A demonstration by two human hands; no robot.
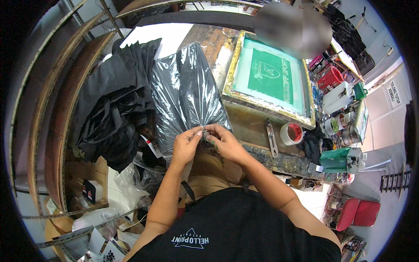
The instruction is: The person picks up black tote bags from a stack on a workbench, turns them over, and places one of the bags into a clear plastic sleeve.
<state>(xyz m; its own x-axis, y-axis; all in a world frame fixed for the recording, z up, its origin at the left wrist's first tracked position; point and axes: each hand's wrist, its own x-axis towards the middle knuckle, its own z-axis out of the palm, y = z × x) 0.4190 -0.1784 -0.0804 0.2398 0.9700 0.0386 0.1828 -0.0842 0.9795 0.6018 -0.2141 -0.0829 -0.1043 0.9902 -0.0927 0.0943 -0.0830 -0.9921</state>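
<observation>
A shiny clear plastic bag (183, 94) packed with flat black cloth lies in front of me on the workbench. Its near end is bunched together, with creases fanning out from that point. My left hand (187, 144) pinches the bunched plastic from the left, fingers closed. Right beside it, my right hand (222, 142) is closed on the same gathered end, and the fingertips of both hands almost meet. What exactly lies between the fingertips is too small to make out. A heap of loose black cloth pieces (118, 102) lies just left of the bag.
A framed green printing screen (268, 74) sits right of the bag. Near it are a metal-coloured hand tool (272, 137) and a white tub with red ink (291, 133). Cans and containers crowd the bench's right end. Wooden shelves (65, 109) rise at left; a red chair (351, 214) stands lower right.
</observation>
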